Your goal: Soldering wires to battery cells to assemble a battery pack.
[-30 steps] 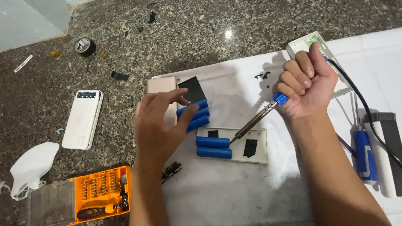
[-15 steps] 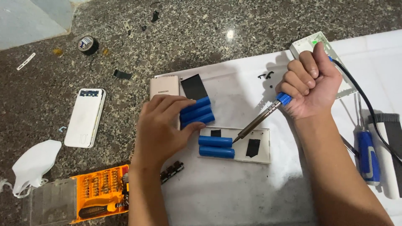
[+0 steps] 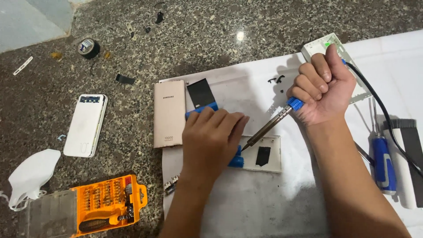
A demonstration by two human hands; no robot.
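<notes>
left hand (image 3: pixel 211 139) flat on blue cells (image 3: pixel 200 109) | right hand (image 3: pixel 319 86) grip clamped on soldering iron (image 3: pixel 269 128)

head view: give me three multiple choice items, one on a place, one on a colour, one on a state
1. Where does the orange bit set case lie?
A. on the white sheet
B. on the stone top, lower left
C. under the right hand

2. What colour are the cylinder cells under the left hand?
A. blue
B. red
C. green

3. How does the right hand hold the soldering iron?
A. pinched by two fingertips
B. lying loose on an open palm
C. in a closed fist, tip slanting down to the left

Answers:
1 B, it sits on speckled stone beside the white mask.
2 A, blue ends show past the fingers.
3 C, all fingers wrap the handle.
</notes>
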